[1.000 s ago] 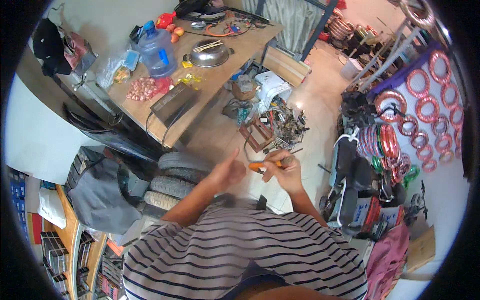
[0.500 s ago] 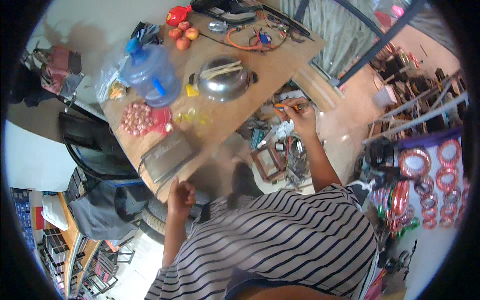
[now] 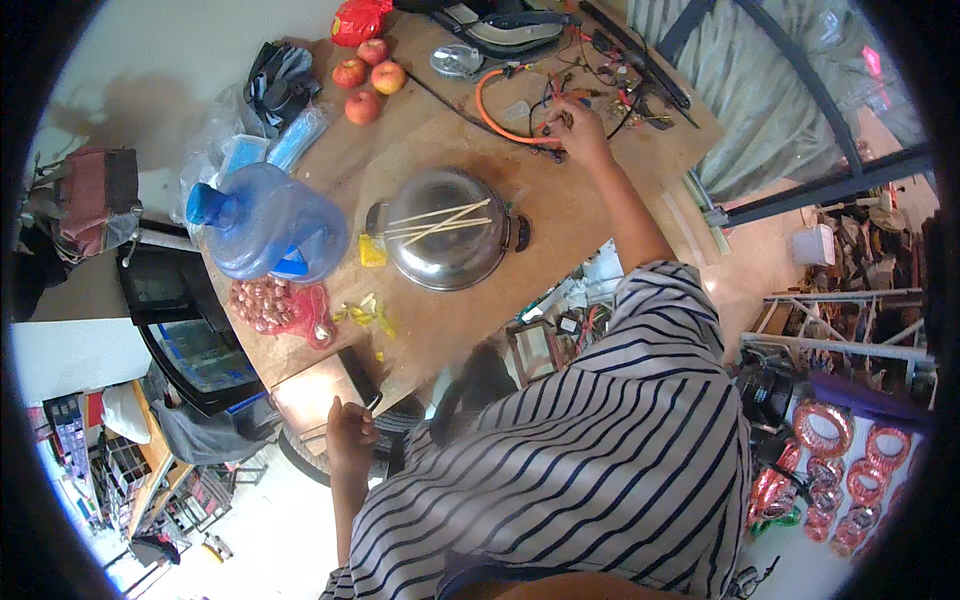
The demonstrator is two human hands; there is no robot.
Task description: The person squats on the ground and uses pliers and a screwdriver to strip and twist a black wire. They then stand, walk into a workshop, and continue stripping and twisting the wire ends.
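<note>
My right hand (image 3: 578, 130) reaches over the far right of the wooden table (image 3: 570, 205), its fingers pinched together beside an orange cable (image 3: 484, 100) and a tangle of thin wires (image 3: 625, 90). What sits between those fingers is too small to make out. My left hand (image 3: 350, 435) hangs at the table's near left corner, fingers curled, nothing visible in them, next to a flat brown box (image 3: 315, 390). Mid-table lies a domed metal lid or pan (image 3: 447, 262) with several light wooden sticks (image 3: 440, 222) across it.
A large blue water bottle (image 3: 275, 215) lies on the left, by a red net of small onions or garlic (image 3: 268, 303) and yellow scraps (image 3: 370, 315). Several apples (image 3: 362, 107) and a red bag (image 3: 358, 22) sit at the back. Clutter (image 3: 570, 320) fills the floor beyond the right edge.
My right hand has moved forward from past the table's right edge to the cables; the small orange object it held no longer shows clearly. The view has shifted. My left hand stays near the brown box.
</note>
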